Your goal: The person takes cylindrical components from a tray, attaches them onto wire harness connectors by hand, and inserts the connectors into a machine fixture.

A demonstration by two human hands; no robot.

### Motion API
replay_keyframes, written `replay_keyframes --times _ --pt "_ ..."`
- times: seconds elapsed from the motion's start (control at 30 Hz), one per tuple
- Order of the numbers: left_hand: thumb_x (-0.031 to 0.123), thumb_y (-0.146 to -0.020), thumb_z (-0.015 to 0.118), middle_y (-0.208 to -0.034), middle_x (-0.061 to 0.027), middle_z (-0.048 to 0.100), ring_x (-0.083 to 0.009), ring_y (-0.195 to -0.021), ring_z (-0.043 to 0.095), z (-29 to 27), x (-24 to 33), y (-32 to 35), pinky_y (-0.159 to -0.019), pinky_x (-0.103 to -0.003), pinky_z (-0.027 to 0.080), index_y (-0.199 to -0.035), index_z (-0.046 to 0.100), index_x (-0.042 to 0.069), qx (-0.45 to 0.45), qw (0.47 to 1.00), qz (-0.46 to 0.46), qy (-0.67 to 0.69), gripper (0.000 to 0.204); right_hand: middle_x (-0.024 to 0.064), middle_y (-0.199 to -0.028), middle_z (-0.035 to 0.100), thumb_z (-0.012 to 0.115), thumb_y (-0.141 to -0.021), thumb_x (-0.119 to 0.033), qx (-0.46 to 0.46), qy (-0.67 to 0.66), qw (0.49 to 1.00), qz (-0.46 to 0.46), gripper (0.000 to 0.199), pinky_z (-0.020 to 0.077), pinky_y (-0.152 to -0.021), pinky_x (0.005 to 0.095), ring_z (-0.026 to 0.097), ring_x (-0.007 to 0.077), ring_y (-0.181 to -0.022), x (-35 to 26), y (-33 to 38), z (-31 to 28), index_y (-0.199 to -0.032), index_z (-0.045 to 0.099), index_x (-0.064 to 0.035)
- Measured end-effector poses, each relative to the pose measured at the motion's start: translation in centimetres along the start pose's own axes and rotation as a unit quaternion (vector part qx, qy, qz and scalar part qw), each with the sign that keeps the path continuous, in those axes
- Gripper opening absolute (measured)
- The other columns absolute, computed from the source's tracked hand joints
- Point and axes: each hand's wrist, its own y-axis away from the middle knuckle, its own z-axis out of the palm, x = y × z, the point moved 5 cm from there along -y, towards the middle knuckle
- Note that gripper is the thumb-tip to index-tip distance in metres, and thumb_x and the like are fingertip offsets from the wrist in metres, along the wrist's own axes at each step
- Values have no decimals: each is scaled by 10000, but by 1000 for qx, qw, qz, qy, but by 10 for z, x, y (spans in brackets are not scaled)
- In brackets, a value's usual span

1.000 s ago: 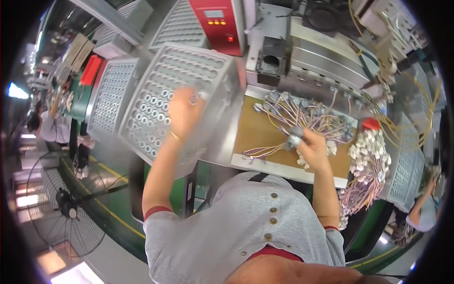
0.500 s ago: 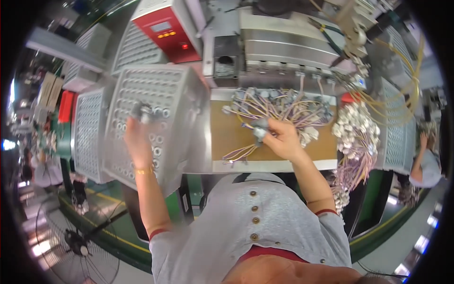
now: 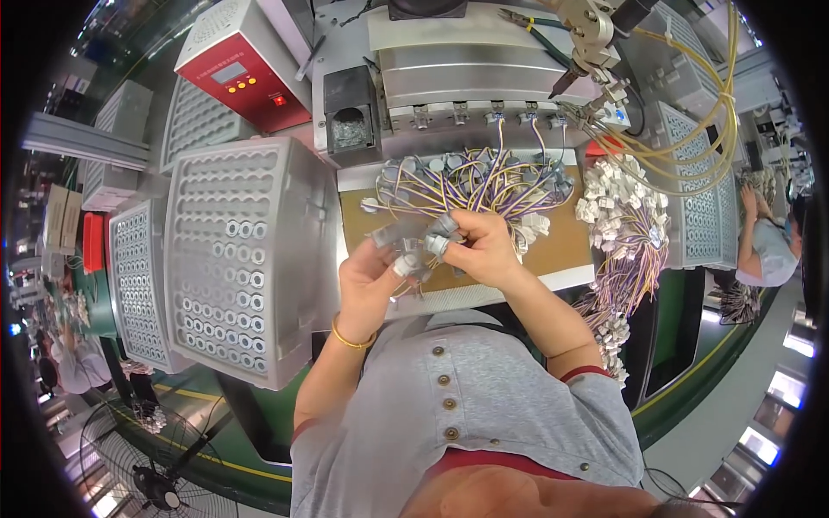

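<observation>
Over the brown work board, my two hands meet fingertip to fingertip. My left hand, with a bracelet at its wrist, is closed on several small grey cylindrical parts, partly smeared by motion. Grey connectors are pinched between thumb and fingers of my right hand. Just beyond lies a heap of purple, yellow and white wire leads with grey round ends. To the left, a tilted grey tray carries rows of ring-shaped parts, some of its rows without them.
A red-fronted control box and a black box stand behind. Further right are a metal fixture, pliers and yellow tubing. White-ended wire leads hang at the right edge. Another person works far right.
My left hand has moved right from over the grey tray to my right hand, bringing grey parts. My right hand stays over the board with its connectors. The view has shifted slightly.
</observation>
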Motion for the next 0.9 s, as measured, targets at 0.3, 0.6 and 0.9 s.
replay_keyframes --times 0.3,0.6,0.9 --pt "-12 -784 582 -884 -45 586 -72 -698 531 11 10 5 -554 -190 429 -1074 514 -47 3 994 88 -57 299 -51 -497 405 591 -660 -26 3 121 982 -143 114 269 -402 211 323 19 -480 -31 0 -3 -611 489 -11" --pt "85 -841 514 -835 -50 606 -109 -650 573 15 -4 -10 -496 -215 435 -1014 556 -3 63 994 -15 90 198 17 -761 587 566 -755 -28 -21 15 1000 -9 159 446 -566 213 524 47 -680 -1 7 0 -910 574 7" --pt "131 -609 684 -923 -132 563 -251 -763 572 22 -76 -28 -676 -307 468 -1033 519 18 -52 797 235 -554 468 -3 -598 535 605 -699 -67 47 -151 984 83 75 354 -456 200 460 14 -552 -17 7 -26 -738 560 -22"
